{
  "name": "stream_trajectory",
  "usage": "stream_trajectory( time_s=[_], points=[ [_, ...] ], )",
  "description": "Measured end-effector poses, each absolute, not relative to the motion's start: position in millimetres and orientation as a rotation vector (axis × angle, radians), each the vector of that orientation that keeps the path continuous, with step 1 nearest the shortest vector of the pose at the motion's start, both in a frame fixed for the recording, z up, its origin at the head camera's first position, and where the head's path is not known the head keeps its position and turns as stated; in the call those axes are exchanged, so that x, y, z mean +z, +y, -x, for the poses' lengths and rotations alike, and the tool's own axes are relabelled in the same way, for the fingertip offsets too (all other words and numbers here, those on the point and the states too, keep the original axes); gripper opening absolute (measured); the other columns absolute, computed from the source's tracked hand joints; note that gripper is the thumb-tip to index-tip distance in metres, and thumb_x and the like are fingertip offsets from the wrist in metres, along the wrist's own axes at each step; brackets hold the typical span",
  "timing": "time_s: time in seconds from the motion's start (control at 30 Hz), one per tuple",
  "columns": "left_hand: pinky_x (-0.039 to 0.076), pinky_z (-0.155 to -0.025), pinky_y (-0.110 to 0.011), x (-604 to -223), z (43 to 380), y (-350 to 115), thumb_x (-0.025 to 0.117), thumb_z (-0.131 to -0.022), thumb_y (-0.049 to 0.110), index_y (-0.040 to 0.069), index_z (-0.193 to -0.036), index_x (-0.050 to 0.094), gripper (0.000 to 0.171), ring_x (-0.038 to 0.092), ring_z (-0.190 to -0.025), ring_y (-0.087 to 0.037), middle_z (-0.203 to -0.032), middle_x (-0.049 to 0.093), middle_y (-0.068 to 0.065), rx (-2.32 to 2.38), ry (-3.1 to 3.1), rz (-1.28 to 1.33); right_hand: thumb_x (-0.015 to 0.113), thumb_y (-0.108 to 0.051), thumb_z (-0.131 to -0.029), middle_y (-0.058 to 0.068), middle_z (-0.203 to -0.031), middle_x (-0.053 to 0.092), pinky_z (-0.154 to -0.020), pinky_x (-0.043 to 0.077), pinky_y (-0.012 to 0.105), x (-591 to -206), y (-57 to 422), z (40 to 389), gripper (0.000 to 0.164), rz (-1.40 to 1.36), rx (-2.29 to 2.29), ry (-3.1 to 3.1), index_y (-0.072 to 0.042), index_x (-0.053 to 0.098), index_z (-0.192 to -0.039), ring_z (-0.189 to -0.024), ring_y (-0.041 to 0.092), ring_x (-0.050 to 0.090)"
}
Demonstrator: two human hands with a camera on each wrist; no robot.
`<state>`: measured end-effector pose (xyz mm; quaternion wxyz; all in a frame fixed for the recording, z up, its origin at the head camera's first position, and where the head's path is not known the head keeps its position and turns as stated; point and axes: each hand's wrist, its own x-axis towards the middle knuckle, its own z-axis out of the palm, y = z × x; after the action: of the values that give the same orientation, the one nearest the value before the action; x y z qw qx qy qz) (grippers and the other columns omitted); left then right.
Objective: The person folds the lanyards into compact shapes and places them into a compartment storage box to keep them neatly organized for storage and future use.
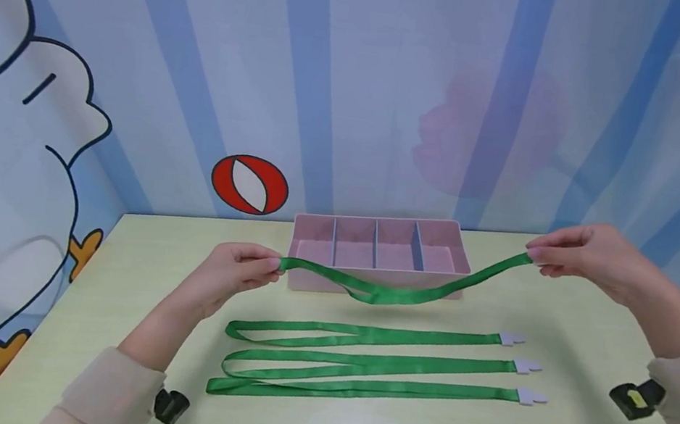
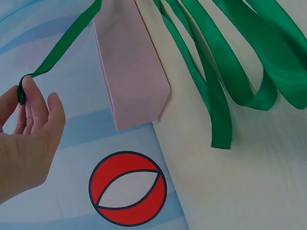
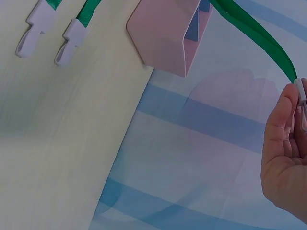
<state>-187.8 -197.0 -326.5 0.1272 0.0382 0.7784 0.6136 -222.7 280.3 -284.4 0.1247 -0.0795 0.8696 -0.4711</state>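
A green lanyard [image 1: 393, 296] hangs in a shallow sag between my two hands, above the table. My left hand [image 1: 236, 271] pinches its looped end between thumb and fingers. At the other end, my right hand [image 1: 593, 261] pinches the lanyard by its white plastic clip [image 3: 300, 91]. Below on the table lie three more green lanyards, one far [image 1: 426, 340], one middle [image 1: 422, 365] and one near [image 1: 419, 390], roughly side by side. Their white clips point right and their loops lie to the left.
Behind the held lanyard stands a pink box [image 1: 377, 275] with several compartments split by thin dividers, at the back edge of the pale table [image 1: 160, 266]. A blue-striped backdrop [image 1: 385, 87] with cartoon figures rises just behind it.
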Motion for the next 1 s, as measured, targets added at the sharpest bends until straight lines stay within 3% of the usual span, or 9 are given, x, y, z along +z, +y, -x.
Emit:
stream_trajectory(
  time_s=[0.13, 0.3, 0.43, 0.8, 1.0],
  points=[
    [0.052, -0.084, -0.028, -322.7, 187.7, -192.4, 0.058, -0.092, 0.009, -0.010, -0.113, 0.058, 0.028, 0.065, -0.083, -0.010, -0.091, 0.065, -0.002, 1.899, 2.098, -0.135, 0.067, -0.025, -0.087, 0.001, -0.087, 0.068, -0.073, 0.054, 0.027, -279.9, 272.6, 220.9, 0.041, 0.230, -1.395, 2.515, 0.004, 0.062, -0.115, -0.080, 0.016, 0.065],
    [0.053, -0.081, -0.026, -316.8, 187.1, -188.6, 0.058, -0.092, 0.006, 0.006, -0.097, 0.066, 0.010, 0.065, -0.080, -0.010, -0.086, 0.067, -0.001, 1.988, 1.924, -0.137, 0.068, -0.025, -0.086, 0.002, -0.088, 0.069, -0.074, 0.055, 0.027, -274.9, 264.5, 220.1, 0.046, 0.244, -1.406, 2.510, 0.008, 0.060, -0.117, -0.080, 0.016, 0.065],
    [0.053, -0.080, -0.026, -314.1, 186.0, -185.1, 0.056, -0.093, 0.005, 0.012, -0.090, 0.068, 0.014, 0.066, -0.077, -0.009, -0.083, 0.068, -0.001, 2.016, 1.862, -0.116, 0.068, -0.026, -0.086, 0.002, -0.089, 0.068, -0.074, 0.055, 0.027, -272.1, 258.6, 220.3, 0.050, 0.245, -1.412, 2.506, 0.010, 0.058, -0.119, -0.080, 0.016, 0.066],
    [0.053, -0.079, -0.026, -314.3, 184.0, -173.2, 0.056, -0.092, 0.005, 0.012, -0.089, 0.068, 0.014, 0.066, -0.074, -0.009, -0.081, 0.068, -0.002, 2.061, 1.813, -0.089, 0.068, -0.024, -0.087, 0.002, -0.091, 0.067, -0.075, 0.055, 0.027, -265.4, 238.8, 220.1, 0.047, 0.238, -1.423, 2.447, 0.008, 0.057, -0.120, -0.080, 0.015, 0.066],
    [0.054, -0.076, -0.026, -306.5, 185.4, -165.3, 0.058, -0.092, 0.007, 0.007, -0.097, 0.066, 0.010, 0.066, -0.074, -0.009, -0.081, 0.068, -0.003, 2.063, 1.825, -0.062, 0.067, -0.021, -0.087, 0.004, -0.093, 0.066, -0.075, 0.054, 0.029, -257.5, 226.7, 218.7, 0.043, 0.294, -1.436, 2.415, 0.008, 0.059, -0.117, -0.080, 0.017, 0.065]
  ],
)
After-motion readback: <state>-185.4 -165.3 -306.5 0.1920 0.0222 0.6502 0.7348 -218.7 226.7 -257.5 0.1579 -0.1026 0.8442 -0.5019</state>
